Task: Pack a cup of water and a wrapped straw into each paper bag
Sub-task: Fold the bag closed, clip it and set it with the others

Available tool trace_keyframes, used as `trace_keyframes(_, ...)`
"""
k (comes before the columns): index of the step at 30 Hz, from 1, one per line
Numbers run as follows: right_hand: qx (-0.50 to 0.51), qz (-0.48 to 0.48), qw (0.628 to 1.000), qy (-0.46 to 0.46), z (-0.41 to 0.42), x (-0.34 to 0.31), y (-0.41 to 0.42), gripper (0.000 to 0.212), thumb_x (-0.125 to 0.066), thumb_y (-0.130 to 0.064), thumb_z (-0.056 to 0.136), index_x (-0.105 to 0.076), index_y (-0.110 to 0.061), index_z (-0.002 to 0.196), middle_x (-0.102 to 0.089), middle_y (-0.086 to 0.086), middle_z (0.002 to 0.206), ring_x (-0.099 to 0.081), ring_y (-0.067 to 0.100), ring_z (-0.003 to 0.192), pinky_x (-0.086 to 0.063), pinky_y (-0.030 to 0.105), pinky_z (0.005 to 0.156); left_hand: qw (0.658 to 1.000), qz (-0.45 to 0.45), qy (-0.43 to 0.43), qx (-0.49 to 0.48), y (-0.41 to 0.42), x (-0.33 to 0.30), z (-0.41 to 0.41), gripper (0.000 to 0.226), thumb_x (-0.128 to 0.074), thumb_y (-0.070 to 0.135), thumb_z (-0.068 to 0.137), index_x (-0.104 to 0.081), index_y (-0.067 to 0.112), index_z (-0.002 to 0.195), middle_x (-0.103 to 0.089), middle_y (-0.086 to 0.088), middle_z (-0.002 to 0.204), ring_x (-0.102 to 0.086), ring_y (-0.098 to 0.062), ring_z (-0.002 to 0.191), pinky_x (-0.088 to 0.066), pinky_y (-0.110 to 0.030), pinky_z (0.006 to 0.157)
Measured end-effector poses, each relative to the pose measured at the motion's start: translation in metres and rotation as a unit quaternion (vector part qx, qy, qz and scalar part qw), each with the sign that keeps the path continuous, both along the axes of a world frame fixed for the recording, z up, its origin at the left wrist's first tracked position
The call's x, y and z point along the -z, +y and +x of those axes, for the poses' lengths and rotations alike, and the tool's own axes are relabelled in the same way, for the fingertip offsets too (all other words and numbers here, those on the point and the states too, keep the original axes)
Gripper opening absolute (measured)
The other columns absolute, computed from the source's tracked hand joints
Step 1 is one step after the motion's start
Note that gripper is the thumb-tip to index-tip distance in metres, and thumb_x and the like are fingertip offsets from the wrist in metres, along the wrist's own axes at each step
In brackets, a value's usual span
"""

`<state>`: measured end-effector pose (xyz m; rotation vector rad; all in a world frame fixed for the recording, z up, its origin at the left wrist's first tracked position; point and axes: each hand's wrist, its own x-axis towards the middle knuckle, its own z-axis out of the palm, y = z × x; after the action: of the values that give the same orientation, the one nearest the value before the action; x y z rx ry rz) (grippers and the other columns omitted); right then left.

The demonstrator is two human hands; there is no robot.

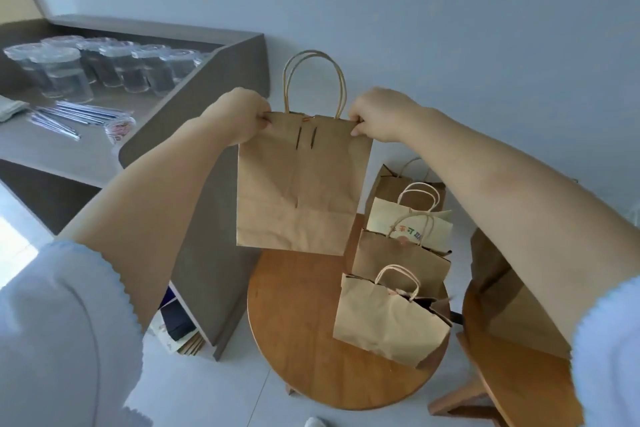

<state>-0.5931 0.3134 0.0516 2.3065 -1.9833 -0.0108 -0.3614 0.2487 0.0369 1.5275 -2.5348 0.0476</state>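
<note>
A flat brown paper bag [298, 191] with twine handles hangs in the air above a round wooden stool [298, 333]. My left hand [239, 114] pinches its top left corner and my right hand [381, 114] pinches its top right corner. Several more paper bags [391, 319] stand in a row on the right side of the stool. On the grey desk [62, 149] at the left stand several clear lidded cups of water [69, 76], with wrapped straws [69, 118] lying in front of them.
A second wooden stool [519, 381] at the right carries another brown bag [512, 305]. A small printed round container [119, 128] sits by the straws. Books are stacked under the desk's side panel [211, 236]. A pale wall rises behind.
</note>
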Motion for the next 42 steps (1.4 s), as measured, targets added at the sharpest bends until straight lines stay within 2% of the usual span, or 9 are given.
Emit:
trace_keyframes(10, 0.003, 0.118, 0.993, -0.009, -0.018, 0.099, -0.110, 0.043, -0.057, -0.017, 0.094, -0.034, -0.010, 0.059, -0.034, 0.004, 0.059, -0.037, 0.021, 0.057, -0.021, 0.028, 0.049, 0.995, 0.096, 0.007, -0.007, -0.101, 0.095, -0.015, 0.018, -0.054, 0.017, 0.092, -0.068, 0.009, 0.088, -0.063, -0.013, 0.093, -0.051, -0.027, 0.080, -0.047, -0.035, 0.076)
trace_keyframes(13, 0.028, 0.122, 0.992, 0.001, -0.030, 0.117, -0.129, 0.034, -0.053, -0.016, 0.096, -0.043, -0.009, 0.065, -0.037, 0.003, 0.062, -0.042, 0.021, 0.061, -0.021, 0.028, 0.049, 0.994, 0.109, -0.002, 0.014, -0.125, 0.123, -0.032, 0.023, -0.049, 0.012, 0.093, -0.052, 0.016, 0.071, -0.052, -0.006, 0.072, -0.040, -0.023, 0.071, -0.034, -0.028, 0.061)
trace_keyframes(16, 0.053, 0.114, 0.992, 0.015, -0.042, 0.136, -0.150, 0.019, -0.049, -0.014, 0.098, -0.061, -0.004, 0.087, -0.054, 0.007, 0.079, -0.057, 0.027, 0.084, -0.031, 0.028, 0.057, 0.992, 0.122, -0.007, 0.026, -0.152, 0.144, -0.051, 0.035, -0.046, 0.007, 0.093, -0.037, 0.013, 0.060, -0.033, -0.001, 0.058, -0.034, -0.021, 0.062, -0.019, -0.027, 0.049)
trace_keyframes(20, 0.105, 0.122, 0.986, 0.050, -0.056, 0.171, -0.177, 0.022, -0.046, -0.017, 0.100, -0.063, -0.006, 0.109, -0.062, 0.013, 0.112, -0.060, 0.029, 0.104, -0.039, 0.030, 0.070, 0.988, 0.142, -0.024, 0.054, -0.193, 0.181, -0.075, 0.030, -0.045, 0.005, 0.091, -0.045, 0.013, 0.062, -0.038, 0.000, 0.060, -0.039, -0.020, 0.064, -0.020, -0.026, 0.048)
trace_keyframes(24, 0.140, 0.141, 0.978, 0.061, -0.067, 0.204, -0.201, 0.021, -0.042, -0.014, 0.100, -0.061, -0.010, 0.108, -0.063, 0.010, 0.111, -0.061, 0.028, 0.102, -0.040, 0.030, 0.069, 0.982, 0.162, -0.038, 0.085, -0.233, 0.216, -0.095, 0.027, -0.044, 0.005, 0.092, -0.049, 0.012, 0.067, -0.037, 0.002, 0.060, -0.043, -0.020, 0.066, -0.020, -0.025, 0.048)
trace_keyframes(30, 0.191, 0.161, 0.965, 0.079, -0.078, 0.240, -0.234, 0.017, -0.045, -0.007, 0.098, -0.062, -0.011, 0.101, -0.064, 0.008, 0.105, -0.062, 0.027, 0.097, -0.041, 0.030, 0.066, 0.979, 0.161, -0.035, 0.121, -0.277, 0.254, -0.121, 0.041, -0.044, 0.005, 0.092, -0.032, 0.016, 0.055, -0.034, 0.001, 0.059, -0.042, -0.020, 0.066, -0.019, -0.026, 0.048)
trace_keyframes(34, 0.218, 0.158, 0.960, 0.082, -0.086, 0.258, -0.253, 0.019, -0.045, -0.008, 0.098, -0.062, -0.012, 0.105, -0.065, 0.007, 0.107, -0.062, 0.027, 0.101, -0.041, 0.030, 0.068, 0.977, 0.172, -0.047, 0.118, -0.298, 0.271, -0.135, 0.035, -0.045, 0.006, 0.091, -0.040, 0.015, 0.057, -0.040, 0.001, 0.062, -0.044, -0.020, 0.068, -0.027, -0.026, 0.055)
trace_keyframes(37, 0.221, 0.162, 0.958, 0.082, -0.087, 0.270, -0.260, 0.026, -0.043, -0.005, 0.097, -0.059, -0.015, 0.115, -0.064, 0.006, 0.109, -0.062, 0.027, 0.101, -0.040, 0.030, 0.068, 0.976, 0.168, -0.062, 0.123, -0.309, 0.281, -0.141, 0.020, -0.045, 0.005, 0.090, -0.056, 0.013, 0.076, -0.045, 0.000, 0.071, -0.046, -0.019, 0.073, -0.031, -0.027, 0.060)
trace_keyframes(42, 0.231, 0.160, 0.958, 0.058, -0.089, 0.280, -0.261, 0.035, -0.042, -0.005, 0.096, -0.051, -0.017, 0.127, -0.064, 0.007, 0.107, -0.062, 0.026, 0.098, -0.038, 0.031, 0.065, 0.973, 0.169, -0.053, 0.147, -0.316, 0.292, -0.144, 0.017, -0.046, 0.002, 0.089, -0.058, 0.009, 0.099, -0.053, -0.004, 0.089, -0.054, -0.022, 0.093, -0.034, -0.027, 0.069)
